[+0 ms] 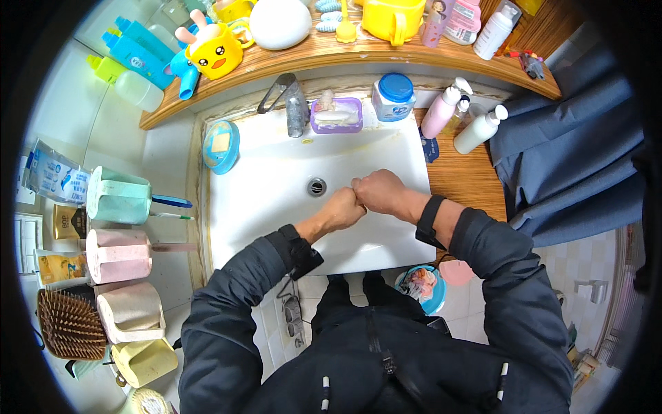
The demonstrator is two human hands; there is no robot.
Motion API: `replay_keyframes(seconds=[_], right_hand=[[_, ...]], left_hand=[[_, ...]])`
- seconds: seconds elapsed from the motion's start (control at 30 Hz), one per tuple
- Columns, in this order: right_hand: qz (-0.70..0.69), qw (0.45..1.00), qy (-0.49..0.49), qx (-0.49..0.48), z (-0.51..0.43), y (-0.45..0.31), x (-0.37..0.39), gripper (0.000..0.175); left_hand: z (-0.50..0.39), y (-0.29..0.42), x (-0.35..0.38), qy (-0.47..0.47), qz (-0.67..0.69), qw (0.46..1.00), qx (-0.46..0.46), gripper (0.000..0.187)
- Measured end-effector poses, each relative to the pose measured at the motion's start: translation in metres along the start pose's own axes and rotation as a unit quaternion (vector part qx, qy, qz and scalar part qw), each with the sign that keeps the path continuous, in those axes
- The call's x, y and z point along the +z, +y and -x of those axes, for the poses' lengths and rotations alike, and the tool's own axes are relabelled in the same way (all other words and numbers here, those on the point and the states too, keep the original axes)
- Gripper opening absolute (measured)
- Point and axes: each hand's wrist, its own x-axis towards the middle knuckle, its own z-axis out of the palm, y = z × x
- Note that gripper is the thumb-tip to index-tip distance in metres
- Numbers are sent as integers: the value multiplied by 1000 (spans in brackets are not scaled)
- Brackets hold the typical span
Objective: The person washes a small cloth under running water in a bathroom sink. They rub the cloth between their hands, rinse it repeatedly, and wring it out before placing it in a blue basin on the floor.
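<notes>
Over the white washbasin (258, 217), my left hand (341, 209) is curled into a fist. Its knuckles press against my right hand (380, 191), also closed. No object shows between them, and the insides of both fists are hidden. Just left of the hands lies the drain (316, 187) in the basin floor. Behind it stands the grey faucet (295, 108), its looped lever pointing left. A purple soap dish (337, 127) holding a white bar sits beside the faucet. On the basin's left rim is a blue soap dish (226, 158) with a pale yellow bar.
A blue-lidded tub (394, 98) and pump bottles, one pink (438, 115) and one white (473, 133), stand right of the faucet. A wooden shelf (320, 57) overhangs the back. Wall-mounted cups (120, 256) line the left; a dark curtain (569, 150) hangs right.
</notes>
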Motion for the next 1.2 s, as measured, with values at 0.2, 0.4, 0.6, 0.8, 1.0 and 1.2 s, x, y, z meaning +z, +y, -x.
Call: replay_keyframes(seconds=[0.2, 0.4, 0.6, 0.8, 1.0, 1.2], right_hand=[[73, 988, 10, -137, -11, 2, -6, 14], [90, 986, -6, -142, -20, -11, -14, 14], [50, 997, 33, -48, -23, -23, -15, 14], [-190, 972, 94, 101, 57, -31, -23, 19], [-326, 854, 233, 331, 233, -61, 0, 57], [-250, 768, 28, 589, 360, -93, 88, 53]], left_hand=[[25, 7, 18, -73, 463, 854, -224, 18], [39, -4, 22, -86, 616, 763, -177, 18], [35, -20, 6, -25, 457, 885, -83, 14], [31, -19, -11, -93, 269, 958, 48, 49], [25, -20, -1, -47, 338, 940, -12, 35], [47, -21, 32, -86, 303, 949, -32, 26]])
